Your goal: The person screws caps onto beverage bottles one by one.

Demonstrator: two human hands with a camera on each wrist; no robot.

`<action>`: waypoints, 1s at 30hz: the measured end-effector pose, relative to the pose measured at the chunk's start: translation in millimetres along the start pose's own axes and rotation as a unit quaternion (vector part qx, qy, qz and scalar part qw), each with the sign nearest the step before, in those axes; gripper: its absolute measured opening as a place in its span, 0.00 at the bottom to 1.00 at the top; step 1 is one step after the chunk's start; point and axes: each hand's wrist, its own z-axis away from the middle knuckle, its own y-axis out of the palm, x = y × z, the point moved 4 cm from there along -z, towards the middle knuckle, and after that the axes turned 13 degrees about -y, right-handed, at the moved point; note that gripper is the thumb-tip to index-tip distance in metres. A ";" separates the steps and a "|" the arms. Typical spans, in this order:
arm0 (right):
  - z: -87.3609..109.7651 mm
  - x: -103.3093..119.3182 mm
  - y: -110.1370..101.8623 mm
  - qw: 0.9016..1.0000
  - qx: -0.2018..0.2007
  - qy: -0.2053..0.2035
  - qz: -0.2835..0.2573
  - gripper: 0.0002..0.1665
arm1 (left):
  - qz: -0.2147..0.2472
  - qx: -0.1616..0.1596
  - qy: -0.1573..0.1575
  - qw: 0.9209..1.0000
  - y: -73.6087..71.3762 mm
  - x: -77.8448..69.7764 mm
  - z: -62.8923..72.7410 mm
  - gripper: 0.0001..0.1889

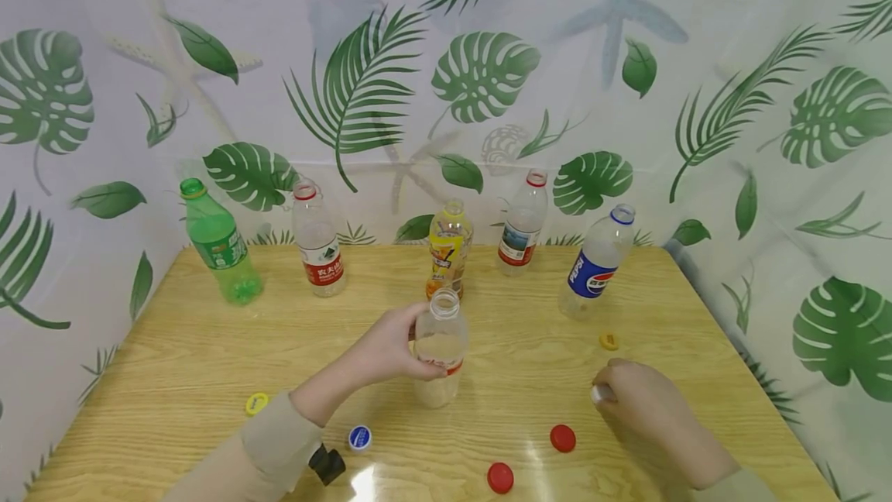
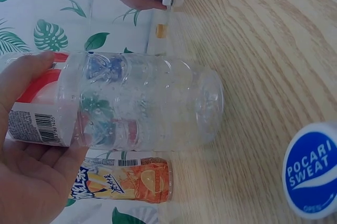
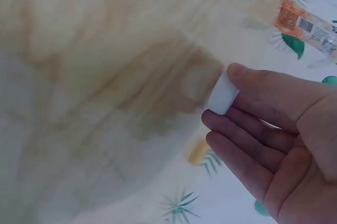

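In the head view my left hand (image 1: 386,347) grips an uncapped clear plastic bottle (image 1: 444,335) at the middle of the table, its thumb and fingers round the upper body. The left wrist view shows a red and white label with a barcode on this bottle (image 2: 152,103), partly hidden by the hand. Off to the right, my right hand (image 1: 644,401) pinches a white bottle cap (image 3: 223,94) between thumb and fingertips. A yellow cap (image 1: 609,341) lies just beyond it, and a red cap (image 1: 563,438) to its left.
Along the back stand a green bottle (image 1: 221,246), two clear bottles with red neck rings (image 1: 320,246) (image 1: 521,227), an orange-labelled bottle (image 1: 449,246) and a Pepsi bottle (image 1: 595,266). Nearer are a blue-topped cap (image 1: 359,438), another yellow cap (image 1: 256,404) and another red cap (image 1: 500,478).
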 end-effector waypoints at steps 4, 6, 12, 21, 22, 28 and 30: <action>-4.2 7.9 -10.4 1.000 -0.005 -0.009 -0.020 0.03 | 0.001 0.001 0.001 1.000 1.5 -1.4 -1.5 0.38; -8.0 14.4 -19.5 1.000 -0.009 -0.010 -0.023 0.06 | 0.004 0.003 0.003 1.000 2.3 -1.8 -2.3 0.38; -21.5 43.5 -58.0 0.998 -0.045 -0.038 -0.032 0.15 | 0.000 0.003 0.002 1.000 3.4 -0.4 -3.0 0.39; -40.1 86.3 -114.6 0.977 -0.141 -0.150 0.053 0.12 | -0.008 -0.005 0.007 1.000 1.5 2.6 -1.1 0.40; -41.2 91.0 -120.6 0.973 -0.152 -0.162 0.063 0.12 | -0.006 -0.005 0.009 1.000 1.7 2.9 -0.8 0.40; -47.3 118.2 -154.2 0.947 -0.206 -0.222 0.104 0.10 | 0.004 -0.003 0.002 1.000 3.3 4.0 -0.5 0.41; -50.2 125.7 -163.1 0.942 -0.215 -0.231 0.116 0.10 | 0.009 -0.002 -0.001 1.000 3.3 4.1 -1.2 0.40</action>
